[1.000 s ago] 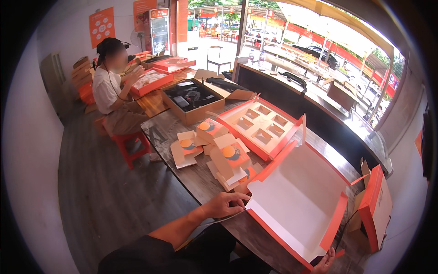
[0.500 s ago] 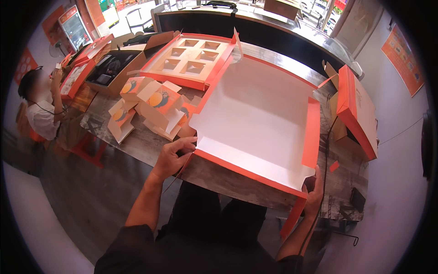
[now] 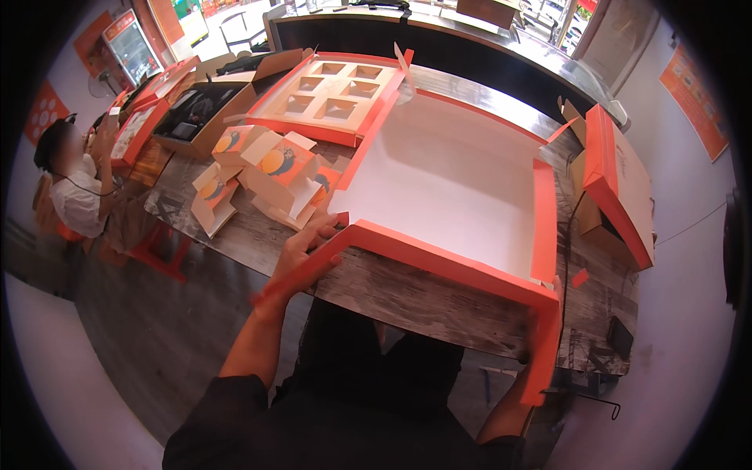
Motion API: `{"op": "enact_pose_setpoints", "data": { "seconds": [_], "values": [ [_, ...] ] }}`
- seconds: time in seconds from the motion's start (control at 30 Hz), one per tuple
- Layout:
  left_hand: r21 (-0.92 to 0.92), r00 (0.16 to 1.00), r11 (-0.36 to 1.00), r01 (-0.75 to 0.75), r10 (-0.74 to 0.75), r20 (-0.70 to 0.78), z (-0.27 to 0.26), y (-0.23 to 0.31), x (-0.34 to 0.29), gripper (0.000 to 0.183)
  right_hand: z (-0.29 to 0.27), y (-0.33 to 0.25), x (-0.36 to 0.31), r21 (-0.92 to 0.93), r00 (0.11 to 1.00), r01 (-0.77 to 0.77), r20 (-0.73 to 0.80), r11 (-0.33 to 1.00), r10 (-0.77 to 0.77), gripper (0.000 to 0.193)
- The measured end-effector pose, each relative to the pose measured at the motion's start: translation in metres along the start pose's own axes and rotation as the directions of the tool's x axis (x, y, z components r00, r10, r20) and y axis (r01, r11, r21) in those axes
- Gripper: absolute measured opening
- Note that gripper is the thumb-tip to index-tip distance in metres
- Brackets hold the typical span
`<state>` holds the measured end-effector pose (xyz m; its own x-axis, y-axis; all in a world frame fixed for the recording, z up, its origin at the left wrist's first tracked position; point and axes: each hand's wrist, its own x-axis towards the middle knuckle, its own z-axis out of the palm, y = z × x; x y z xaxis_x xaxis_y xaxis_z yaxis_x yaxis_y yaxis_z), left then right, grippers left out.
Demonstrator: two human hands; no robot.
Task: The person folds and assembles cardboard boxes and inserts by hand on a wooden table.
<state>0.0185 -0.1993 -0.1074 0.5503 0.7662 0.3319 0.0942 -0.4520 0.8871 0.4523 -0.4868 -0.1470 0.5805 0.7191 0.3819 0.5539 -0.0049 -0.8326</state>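
Note:
A large orange-red cardboard box (image 3: pixel 446 188) with a white inside lies open on the table before me. Its near wall is raised, and long end flaps stick out from both near corners. My left hand (image 3: pixel 309 249) holds the near left corner, its fingers behind the left flap (image 3: pixel 301 276), which crosses the hand. At the near right corner, the hanging right flap (image 3: pixel 544 352) covers most of my right hand (image 3: pixel 558 285). Only a fingertip shows above that corner, with the forearm below, so its grip is hidden.
Several small printed cartons (image 3: pixel 274 168) lie left of the box. Behind them stands a red box with a six-hole insert (image 3: pixel 333 92). A carton with black contents (image 3: pixel 196 117) is farther left, near a seated person (image 3: pixel 74 188). Another red box (image 3: pixel 615 184) leans at right.
The near wall of the box has swung upward, and its left end flap now sticks out across my left hand. My right hand has gone mostly behind the right flap.

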Motion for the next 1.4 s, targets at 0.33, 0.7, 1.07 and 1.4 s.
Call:
{"op": "enact_pose_setpoints", "data": {
  "seconds": [0.33,0.7,1.07,1.4],
  "values": [
    [0.431,0.942,0.868,-0.246,0.320,-0.105,0.010,-0.011,-0.001,0.069,0.003,-0.036,0.007,-0.164,0.995,0.105,0.020,0.981,-0.103,0.075],
    [0.318,0.973,0.938,-0.138,0.189,-0.135,0.036,-0.002,0.003,0.081,0.003,-0.041,0.009,-0.325,0.981,0.188,0.008,0.927,-0.196,0.066],
    [0.629,0.887,0.751,-0.201,0.412,-0.209,0.052,-0.024,0.023,0.087,-0.001,-0.024,-0.002,-0.251,0.997,0.074,0.016,0.965,-0.072,0.063],
    [0.448,0.924,0.869,-0.212,0.327,-0.196,0.053,-0.005,0.024,0.076,0.005,-0.010,-0.008,-0.142,0.990,-0.124,0.044,0.982,0.131,0.046]
  ]
}}
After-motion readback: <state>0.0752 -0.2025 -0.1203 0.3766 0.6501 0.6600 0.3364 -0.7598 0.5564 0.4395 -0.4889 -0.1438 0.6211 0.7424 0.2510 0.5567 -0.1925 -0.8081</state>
